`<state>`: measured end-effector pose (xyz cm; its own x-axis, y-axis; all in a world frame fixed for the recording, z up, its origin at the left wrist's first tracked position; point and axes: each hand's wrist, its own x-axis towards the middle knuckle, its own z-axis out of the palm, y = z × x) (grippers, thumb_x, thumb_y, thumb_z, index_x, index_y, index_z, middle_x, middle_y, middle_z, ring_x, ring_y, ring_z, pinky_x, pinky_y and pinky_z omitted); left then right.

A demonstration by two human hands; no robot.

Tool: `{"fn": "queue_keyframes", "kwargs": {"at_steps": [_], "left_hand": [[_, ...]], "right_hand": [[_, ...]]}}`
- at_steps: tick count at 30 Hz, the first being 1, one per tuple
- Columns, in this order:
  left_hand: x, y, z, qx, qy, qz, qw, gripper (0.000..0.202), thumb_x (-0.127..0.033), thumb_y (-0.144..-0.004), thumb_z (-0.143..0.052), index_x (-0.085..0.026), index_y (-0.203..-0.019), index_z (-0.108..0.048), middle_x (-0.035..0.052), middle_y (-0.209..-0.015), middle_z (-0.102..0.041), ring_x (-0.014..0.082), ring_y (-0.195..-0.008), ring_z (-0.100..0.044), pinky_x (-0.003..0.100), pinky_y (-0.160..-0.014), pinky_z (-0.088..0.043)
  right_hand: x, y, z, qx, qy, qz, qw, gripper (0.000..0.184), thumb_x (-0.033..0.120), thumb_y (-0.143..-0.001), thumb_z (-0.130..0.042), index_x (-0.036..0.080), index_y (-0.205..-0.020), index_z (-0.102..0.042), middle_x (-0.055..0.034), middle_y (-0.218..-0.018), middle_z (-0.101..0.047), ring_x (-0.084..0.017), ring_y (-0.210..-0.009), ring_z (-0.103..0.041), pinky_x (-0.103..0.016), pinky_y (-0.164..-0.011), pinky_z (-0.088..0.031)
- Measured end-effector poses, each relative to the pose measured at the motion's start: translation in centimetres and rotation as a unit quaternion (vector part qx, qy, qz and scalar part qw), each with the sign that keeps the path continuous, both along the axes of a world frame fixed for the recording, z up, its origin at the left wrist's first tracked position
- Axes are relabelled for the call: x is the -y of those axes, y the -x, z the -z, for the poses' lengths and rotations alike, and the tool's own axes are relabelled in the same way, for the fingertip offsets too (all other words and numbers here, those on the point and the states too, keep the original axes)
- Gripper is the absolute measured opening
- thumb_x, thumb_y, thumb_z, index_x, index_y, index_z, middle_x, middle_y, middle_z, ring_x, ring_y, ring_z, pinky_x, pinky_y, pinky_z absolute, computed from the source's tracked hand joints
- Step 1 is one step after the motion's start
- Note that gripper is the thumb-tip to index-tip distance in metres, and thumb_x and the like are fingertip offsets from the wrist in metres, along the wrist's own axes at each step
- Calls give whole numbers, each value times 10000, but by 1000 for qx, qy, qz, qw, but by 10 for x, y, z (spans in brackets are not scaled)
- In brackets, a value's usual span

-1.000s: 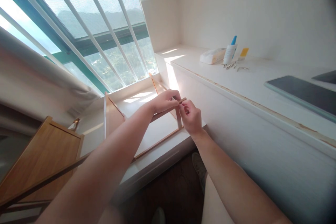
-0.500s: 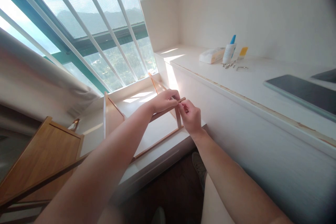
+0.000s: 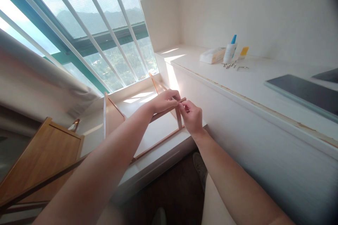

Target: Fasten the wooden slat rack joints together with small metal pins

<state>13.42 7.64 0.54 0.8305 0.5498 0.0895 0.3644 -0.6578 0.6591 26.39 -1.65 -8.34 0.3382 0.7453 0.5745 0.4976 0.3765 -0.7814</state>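
On the white window ledge point(image 3: 154, 135) stands a brown wooden frame point(image 3: 179, 119) made of thin rails. My left hand point(image 3: 166, 102) is closed over its upper rail near the right-hand corner. Just beside it, at that corner, my right hand point(image 3: 194, 116) is closed in a pinch, thumb against fingertips. Whatever lies between those fingertips is hidden or too small to name. The end of the rail sticks out between the two hands.
A white shelf at right carries a glue bottle point(image 3: 230, 52), a soft white packet point(image 3: 211, 56), several small metal screws point(image 3: 229, 65), a hex key point(image 3: 243, 68), a yellow-topped item point(image 3: 244, 52) and a dark flat device point(image 3: 306, 91). A larger wooden piece point(image 3: 50, 147) stands at left, near the curtain point(image 3: 47, 66).
Both hands keep their places at the frame's corner, with only a very slight shift. The view has moved a little; nothing was visibly taken hold of or let go.
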Motion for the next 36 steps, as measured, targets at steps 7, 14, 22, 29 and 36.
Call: {"fn": "queue_keyframes", "kwargs": {"at_steps": [7, 14, 22, 29, 36], "left_hand": [[1, 0, -2, -8, 3, -8, 1000, 166, -303, -775, -540, -170, -859, -594, 21, -890, -584, 188, -887, -551, 323, -802, -434], [2, 0, -3, -10, 3, -14, 1000, 165, -297, -769, -539, -165, -852, -593, 20, -881, -591, 186, -874, -556, 316, -792, -442], [2, -1, -4, -13, -2, -7, 1000, 174, -306, -773, -538, -165, -860, -588, 24, -884, -585, 192, -889, -550, 320, -792, -435], [1, 0, -3, -14, 1, -6, 1000, 169, -303, -776, -534, -168, -860, -588, 22, -887, -583, 189, -881, -549, 318, -784, -433], [2, -1, -3, -13, 2, -7, 1000, 157, -285, -773, -528, -166, -853, -590, 22, -882, -588, 187, -879, -551, 316, -780, -436]], "right_hand": [[1, 0, -1, -5, 0, -5, 1000, 289, 416, -912, -507, 184, -796, -634, 20, -583, -569, -108, -530, -482, -239, -557, -357], [0, 0, 0, -5, 3, -6, 1000, 296, 419, -913, -505, 180, -802, -639, 20, -581, -566, -108, -528, -481, -239, -557, -358], [-1, -1, -1, -5, 1, -6, 1000, 295, 411, -911, -511, 175, -807, -654, 21, -572, -558, -108, -526, -475, -241, -555, -354], [0, -1, -1, -7, -1, -6, 1000, 294, 415, -909, -513, 180, -800, -651, 18, -579, -568, -111, -529, -486, -244, -556, -360], [-1, 0, 2, -15, 4, -1, 1000, 287, 426, -898, -527, 180, -798, -638, 16, -587, -577, -112, -524, -490, -246, -560, -369]]}}
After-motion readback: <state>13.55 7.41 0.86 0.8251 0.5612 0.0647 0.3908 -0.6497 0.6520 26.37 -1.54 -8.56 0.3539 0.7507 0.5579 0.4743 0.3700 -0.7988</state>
